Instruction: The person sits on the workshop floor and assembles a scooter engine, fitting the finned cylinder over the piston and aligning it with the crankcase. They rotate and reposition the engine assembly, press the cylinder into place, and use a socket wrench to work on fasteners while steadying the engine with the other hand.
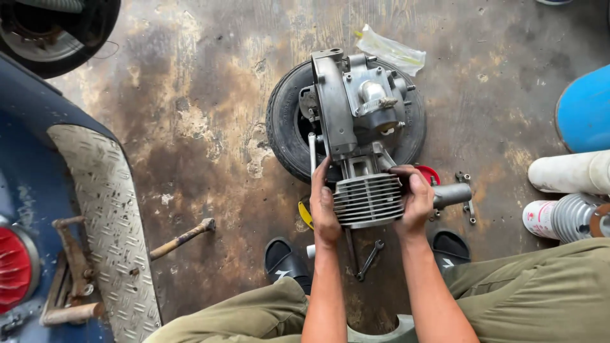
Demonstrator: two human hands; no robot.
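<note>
A grey metal engine block (pixel 359 105) rests on a small black tyre (pixel 283 124) on the stained concrete floor. At its near end sits a finned cylinder (pixel 368 200). My left hand (pixel 323 203) grips the left side of the finned cylinder, fingers pointing up along it. My right hand (pixel 414 198) holds its right side, fingers curled over the top edge. A grey pipe stub (pixel 452 194) sticks out to the right, just past my right hand.
A spanner (pixel 370 259) lies between my feet in black slippers (pixel 284 260). A hammer (pixel 183 238) lies to the left. A blue scooter body with a checker-plate footboard (pixel 105 216) fills the left. White cans (pixel 559 216), a blue drum (pixel 584 108) and a plastic bag (pixel 391 51) lie right and behind.
</note>
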